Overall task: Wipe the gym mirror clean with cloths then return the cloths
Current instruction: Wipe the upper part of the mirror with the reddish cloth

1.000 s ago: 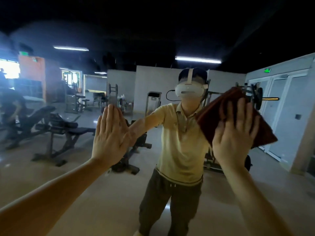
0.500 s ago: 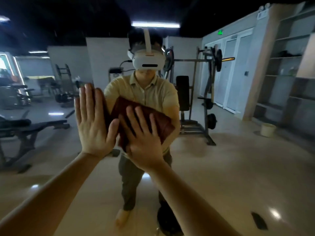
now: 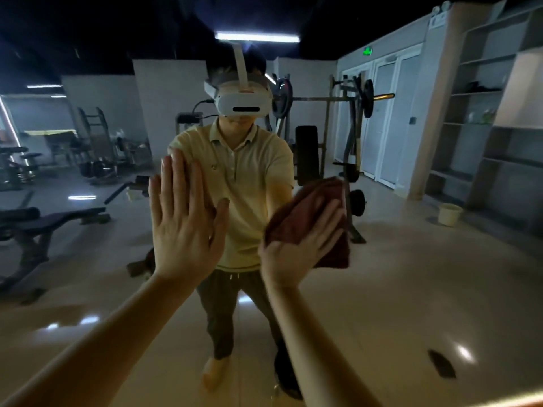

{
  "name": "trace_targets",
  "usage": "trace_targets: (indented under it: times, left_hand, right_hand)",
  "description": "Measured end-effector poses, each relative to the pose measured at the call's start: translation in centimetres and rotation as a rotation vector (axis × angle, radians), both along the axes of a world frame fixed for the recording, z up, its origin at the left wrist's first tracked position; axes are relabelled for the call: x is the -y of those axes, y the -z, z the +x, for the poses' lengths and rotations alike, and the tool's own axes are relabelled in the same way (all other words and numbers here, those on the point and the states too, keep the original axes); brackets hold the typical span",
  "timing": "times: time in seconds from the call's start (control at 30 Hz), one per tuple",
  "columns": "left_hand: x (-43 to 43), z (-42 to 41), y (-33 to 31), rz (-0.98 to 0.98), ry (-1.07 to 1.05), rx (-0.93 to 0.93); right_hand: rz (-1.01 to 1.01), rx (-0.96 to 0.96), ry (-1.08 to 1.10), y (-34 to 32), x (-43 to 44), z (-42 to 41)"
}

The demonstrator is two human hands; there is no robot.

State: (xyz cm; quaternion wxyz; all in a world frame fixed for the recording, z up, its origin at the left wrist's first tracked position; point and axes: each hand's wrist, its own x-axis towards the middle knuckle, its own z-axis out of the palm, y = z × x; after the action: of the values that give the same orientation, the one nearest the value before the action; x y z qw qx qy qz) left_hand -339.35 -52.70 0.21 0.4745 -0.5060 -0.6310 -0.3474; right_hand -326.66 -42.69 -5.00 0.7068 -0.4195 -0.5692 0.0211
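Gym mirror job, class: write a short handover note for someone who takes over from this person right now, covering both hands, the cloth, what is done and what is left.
Left hand: open, flat against the mirror, holding nothing.
Right hand: open, fingers straight, pressing the dark red cloth to the mirror.
Only this one cloth is in view.
Done: the cloth is at the mirror; how much is already clean cannot be told.
Left: wipe the rest, then return the cloths.

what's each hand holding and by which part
Right hand presses the cloth flat to the mirror, palm on its lower left part; left hand holds nothing.
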Motion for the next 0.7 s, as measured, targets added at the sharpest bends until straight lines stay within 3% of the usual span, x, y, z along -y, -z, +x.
trace_targets:
  times: [0.1, 0.17, 0.23, 0.3, 0.37, 0.43, 0.53, 0.57, 0.7]
  left_hand:
    - [2.0, 0.3, 3.1, -0.046, 0.063, 0.010]
    - [2.5, -0.8, 3.6, -0.013, 0.043, 0.040]
    - [2.3, -2.2, 3.4, 0.012, 0.001, 0.042]
    - [1.6, -3.3, 3.4, 0.011, -0.051, 0.013]
    - [0.8, -3.9, 3.9, 0.033, -0.103, -0.019]
    - [0.3, -4.2, 4.3, 0.062, -0.125, -0.056]
    - [0.0, -4.6, 4.7, 0.088, -0.122, -0.095]
    - [0.0, -4.6, 4.9, 0.095, -0.110, -0.099]
    - [0.0, -5.4, 5.0, 0.085, -0.075, -0.145]
  right_hand:
    - [0.162, 0.454, -0.098, 5.5, 3.8, -3.7]
    - [0.366, 0.785, -0.178, 8.1, 3.3, -2.5]
    - [0.564, 0.996, -0.228, 8.6, 0.6, 1.4]
    - [0.564, 0.983, -0.177, 6.8, -3.4, 6.2]
    - [0.436, 0.841, -0.034, 3.5, -7.4, 10.4]
    - [0.286, 0.544, 0.092, -0.4, -9.9, 12.1]
    - [0.099, 0.034, 0.140, -4.4, -7.9, 7.8]
    - [0.090, 0.047, 0.113, -4.4, -5.7, 5.4]
    - [0.359, 0.596, -0.057, 2.6, 2.4, -3.6]
